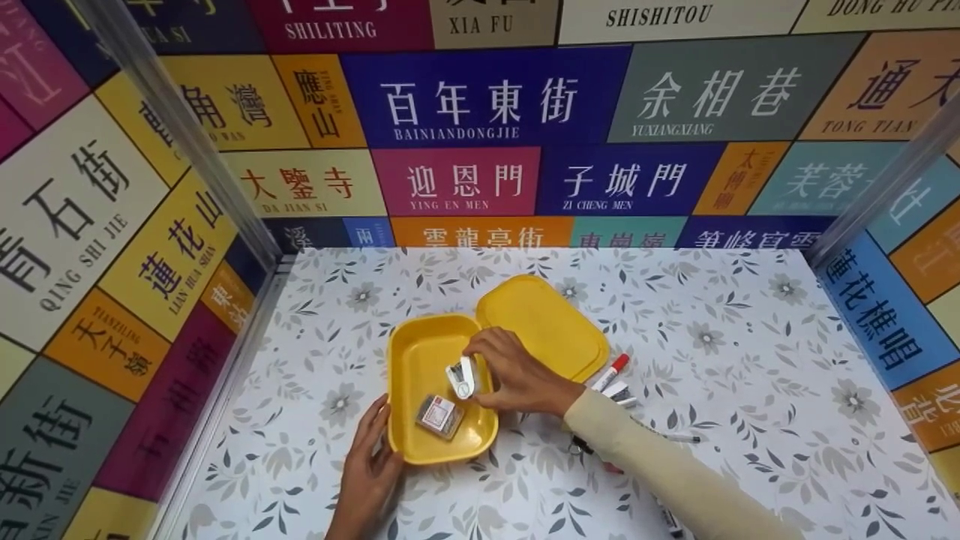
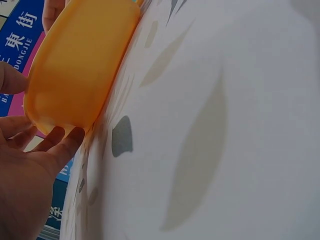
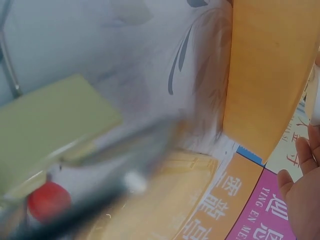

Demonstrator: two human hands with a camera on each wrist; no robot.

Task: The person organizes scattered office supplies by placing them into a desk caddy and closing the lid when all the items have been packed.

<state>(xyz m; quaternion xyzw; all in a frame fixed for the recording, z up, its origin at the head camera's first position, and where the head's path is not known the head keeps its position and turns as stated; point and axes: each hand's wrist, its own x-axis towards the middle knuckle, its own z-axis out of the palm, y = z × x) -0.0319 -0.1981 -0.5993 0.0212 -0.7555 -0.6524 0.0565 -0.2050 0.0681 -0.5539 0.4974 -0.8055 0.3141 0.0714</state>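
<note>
A yellow plastic box [image 1: 442, 330] stands on the patterned tabletop with its open side up. My left hand [image 1: 369, 457] holds its near left corner, fingers on the long side and thumb by the front; in the left wrist view the fingers [image 2: 65, 145] spread against the box wall [image 2: 82, 60]. Above the box's right half, my right hand [image 1: 514, 371] pinches a small white stapler [image 1: 463, 377] between thumb and fingers. Inside the box lies a small clear case [image 1: 439, 416] with a white label. In the right wrist view, the stapler [image 3: 314, 95] shows only partly at the edge.
The yellow lid [image 1: 544, 326] lies behind and right of the box. Beside my right forearm are a red-capped marker [image 1: 611, 373], a white item [image 1: 621, 394] and a thin pen [image 1: 675, 437]; other things are partly hidden by the sleeve. Sign-covered walls [image 1: 487, 97] enclose the table.
</note>
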